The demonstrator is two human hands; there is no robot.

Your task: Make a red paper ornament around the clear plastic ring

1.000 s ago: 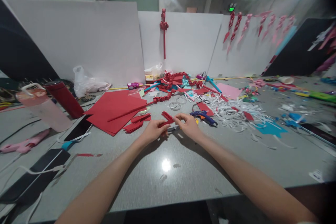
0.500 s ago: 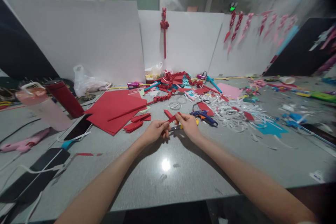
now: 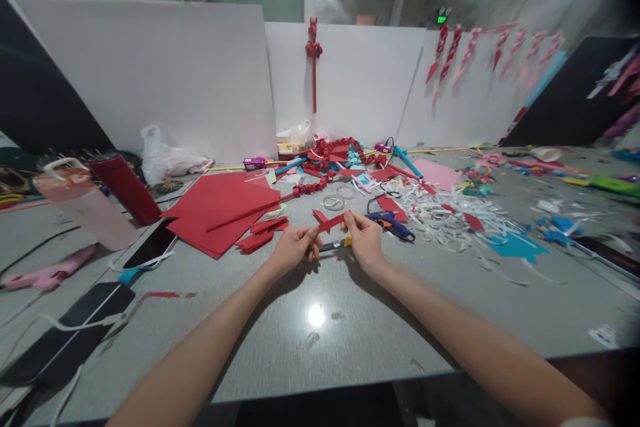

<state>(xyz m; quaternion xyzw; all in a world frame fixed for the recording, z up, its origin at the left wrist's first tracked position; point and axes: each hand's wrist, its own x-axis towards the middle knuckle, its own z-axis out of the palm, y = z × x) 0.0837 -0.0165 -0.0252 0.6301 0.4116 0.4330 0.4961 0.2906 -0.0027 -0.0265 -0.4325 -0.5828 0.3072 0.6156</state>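
A short strip of red paper (image 3: 331, 223) is stretched between my two hands above the grey table. My left hand (image 3: 296, 245) pinches its left end, and my right hand (image 3: 363, 237) pinches the right end between thumb and finger. Just beneath the strip lies a utility knife (image 3: 336, 245) with a yellow part, half hidden by my hands. Another red piece (image 3: 319, 216) shows behind the strip. To the left of my left hand sits a small pile of folded red strips (image 3: 261, 235). A blue glue gun (image 3: 393, 225) rests right of my right hand.
Large red paper sheets (image 3: 220, 203) lie at left, near a pink glue gun (image 3: 53, 268), a red flask (image 3: 125, 188) and a pale bottle (image 3: 87, 207). White paper scraps (image 3: 440, 210) spread at right. A red paper chain (image 3: 313, 63) hangs on the white board.
My hands have moved slightly apart, the right one going a little to the right. More of the red strip now shows between them.
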